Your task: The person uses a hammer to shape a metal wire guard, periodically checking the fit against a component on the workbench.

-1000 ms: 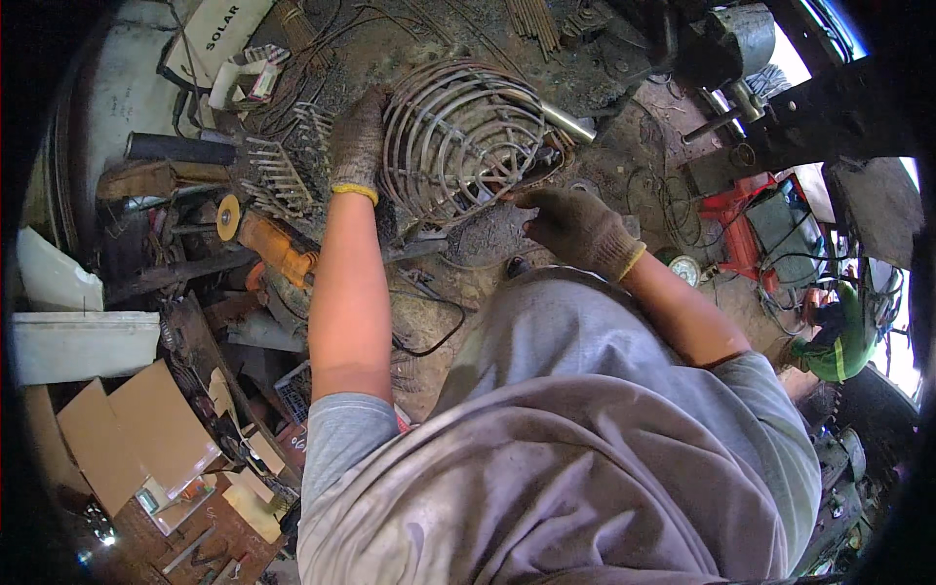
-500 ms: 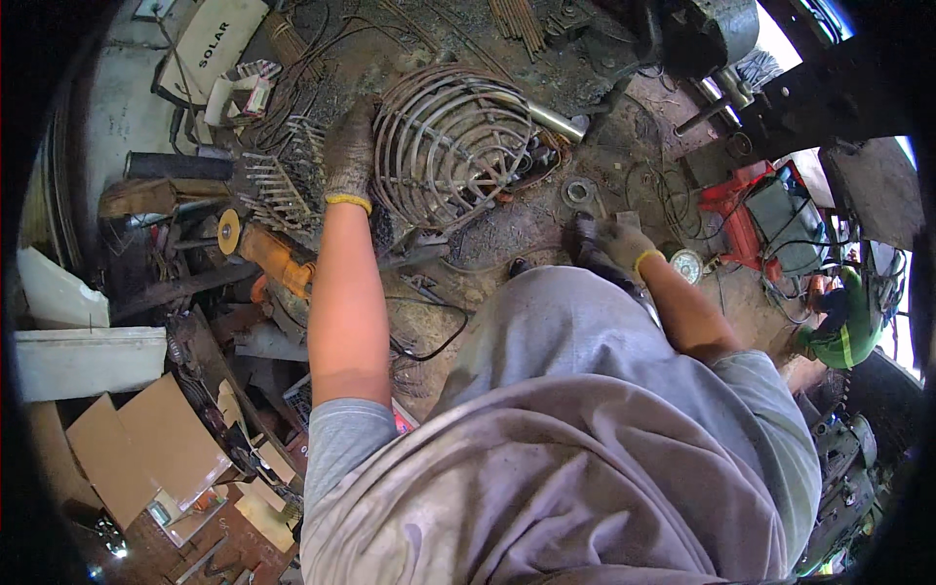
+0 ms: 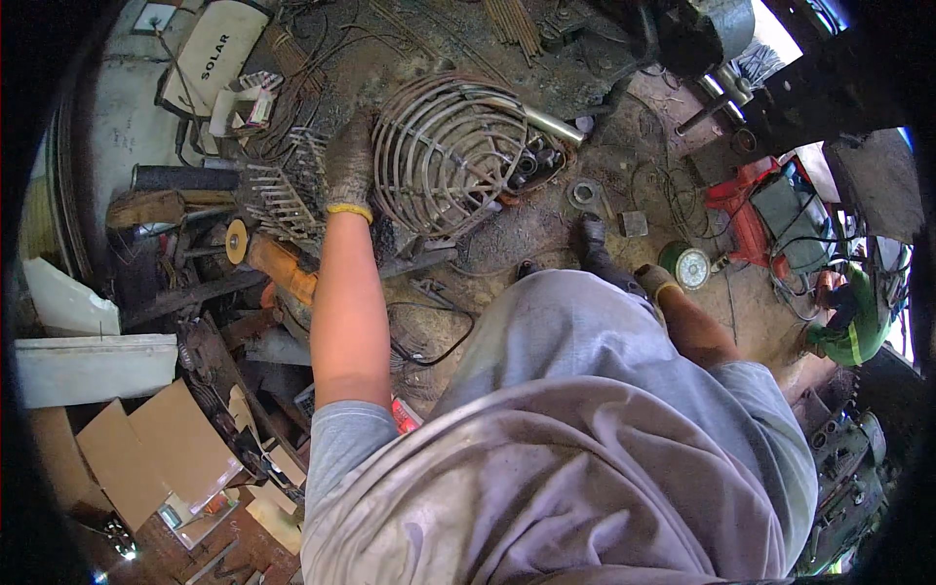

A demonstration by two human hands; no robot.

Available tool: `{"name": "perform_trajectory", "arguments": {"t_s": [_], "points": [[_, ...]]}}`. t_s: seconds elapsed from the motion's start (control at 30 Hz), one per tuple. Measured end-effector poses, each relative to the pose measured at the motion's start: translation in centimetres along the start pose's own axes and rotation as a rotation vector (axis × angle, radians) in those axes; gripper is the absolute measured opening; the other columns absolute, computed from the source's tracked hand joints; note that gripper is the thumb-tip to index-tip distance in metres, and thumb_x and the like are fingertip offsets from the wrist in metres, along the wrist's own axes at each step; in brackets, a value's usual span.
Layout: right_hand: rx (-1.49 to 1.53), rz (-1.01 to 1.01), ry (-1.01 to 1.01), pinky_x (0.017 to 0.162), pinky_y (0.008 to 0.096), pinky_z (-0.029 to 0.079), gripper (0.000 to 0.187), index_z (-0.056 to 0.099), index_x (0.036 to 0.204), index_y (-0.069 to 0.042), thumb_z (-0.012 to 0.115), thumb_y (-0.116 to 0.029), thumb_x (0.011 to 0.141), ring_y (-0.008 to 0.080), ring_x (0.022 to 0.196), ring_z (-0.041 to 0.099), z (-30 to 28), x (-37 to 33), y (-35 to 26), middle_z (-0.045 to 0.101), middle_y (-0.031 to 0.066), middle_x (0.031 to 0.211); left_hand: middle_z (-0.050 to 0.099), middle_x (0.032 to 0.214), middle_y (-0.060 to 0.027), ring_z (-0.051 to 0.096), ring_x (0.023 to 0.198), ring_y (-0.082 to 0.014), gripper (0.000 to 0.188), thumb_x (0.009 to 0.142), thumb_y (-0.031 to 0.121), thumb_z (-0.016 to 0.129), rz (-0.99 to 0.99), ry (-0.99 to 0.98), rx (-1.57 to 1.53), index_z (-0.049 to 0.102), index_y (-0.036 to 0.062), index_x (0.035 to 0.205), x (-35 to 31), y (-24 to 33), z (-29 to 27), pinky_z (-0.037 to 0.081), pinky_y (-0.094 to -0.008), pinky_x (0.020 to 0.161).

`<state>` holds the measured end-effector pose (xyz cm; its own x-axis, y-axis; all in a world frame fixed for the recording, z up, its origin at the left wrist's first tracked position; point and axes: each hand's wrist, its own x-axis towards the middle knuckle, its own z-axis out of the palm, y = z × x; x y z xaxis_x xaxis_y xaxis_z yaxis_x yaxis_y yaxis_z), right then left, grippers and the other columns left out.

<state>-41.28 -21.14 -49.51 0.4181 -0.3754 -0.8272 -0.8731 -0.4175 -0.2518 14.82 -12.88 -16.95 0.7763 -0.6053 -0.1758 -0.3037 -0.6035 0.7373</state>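
A round metal grille (image 3: 444, 161) of concentric rings joined by crossing bars stands tilted on the ground ahead of me. My left hand (image 3: 349, 161), in a dark, dirty work glove with a yellow cuff, is closed on the grille's left rim; its fingertips are partly hidden. Behind the grille's right side, a shiny metal tube (image 3: 554, 127) and a dark mechanical part (image 3: 538, 164) show. My right hand (image 3: 659, 280), gloved too, is low beside my right leg, near a round green-and-white disc-shaped thing (image 3: 690, 267). Its fingers are hard to make out.
An orange angle grinder (image 3: 283, 268) lies left of my left forearm, by a rack of metal spikes (image 3: 278, 195). A metal ring (image 3: 583, 193) and a small block (image 3: 633, 224) lie ahead of my boot (image 3: 593, 234). A red machine (image 3: 746, 210) with cables stands at right.
My right hand has drawn back toward my leg, uncovering the small block on the ground. My left hand keeps its hold on the grille, which has barely shifted.
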Motion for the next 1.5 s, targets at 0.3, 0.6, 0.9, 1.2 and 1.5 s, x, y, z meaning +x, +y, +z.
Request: {"name": "perform_trajectory", "arguments": {"t_s": [0.3,0.6,0.9,1.2,1.5], "points": [[-0.046,-0.072,0.217,0.081,0.0451,0.053,0.028,0.072,0.1,-0.011,0.053,-0.025,0.086,0.0355,0.097,0.067,-0.1,1.7,-0.1,0.069,0.0179,0.105,0.065,0.117,-0.0227,0.061,0.108,-0.0373,0.062,0.09,0.052,0.048,0.015,0.041,-0.063,0.066,-0.0014,0.115,-0.7,0.7,0.1,0.043,-0.0407,0.094],[-0.199,-0.138,0.195,0.078,0.0435,0.054,0.026,0.072,0.097,-0.008,0.054,-0.024,0.086,0.0337,0.095,0.068,0.5,2.5,1.4,0.07,0.018,0.102,0.065,0.112,-0.0256,0.06,0.105,-0.0402,0.06,0.088,0.051,0.049,0.013,0.025,-0.039,0.067,-0.0027,0.108,-1.9,2.2,-0.3,0.043,-0.0434,0.09],[-0.097,-0.069,0.14,0.088,0.0429,0.05,0.033,0.071,0.103,-0.008,0.052,-0.03,0.086,0.0336,0.107,0.063,0.0,2.5,0.9,0.067,0.0195,0.111,0.066,0.112,-0.0247,0.06,0.106,-0.0401,0.059,0.087,0.05,0.048,0.067,0.026,-0.025,0.067,-0.0006,0.111,-1.5,1.5,-0.2,0.042,-0.0433,0.091],[-0.028,-0.065,0.191,0.085,0.0427,0.052,0.034,0.072,0.098,-0.008,0.058,-0.035,0.082,0.0334,0.102,0.065,-1.1,0.8,0.0,0.068,0.0194,0.107,0.065,0.115,-0.0248,0.061,0.107,-0.0378,0.057,0.088,0.048,0.049,0.008,0.014,-0.089,0.066,-0.0001,0.113,-1.0,0.6,-0.2,0.043,-0.0415,0.091],[-0.081,-0.084,0.199,0.08,0.0445,0.054,0.029,0.071,0.099,-0.01,0.051,-0.028,0.086,0.036,0.096,0.067,-1.8,-0.8,-1.3,0.069,0.0182,0.103,0.066,0.116,-0.0216,0.062,0.107,-0.0338,0.062,0.085,0.051,0.054,-0.03,0.071,-0.073,0.067,-0.003,0.112,-1.0,0.1,0.0,0.044,-0.0394,0.092]]}}
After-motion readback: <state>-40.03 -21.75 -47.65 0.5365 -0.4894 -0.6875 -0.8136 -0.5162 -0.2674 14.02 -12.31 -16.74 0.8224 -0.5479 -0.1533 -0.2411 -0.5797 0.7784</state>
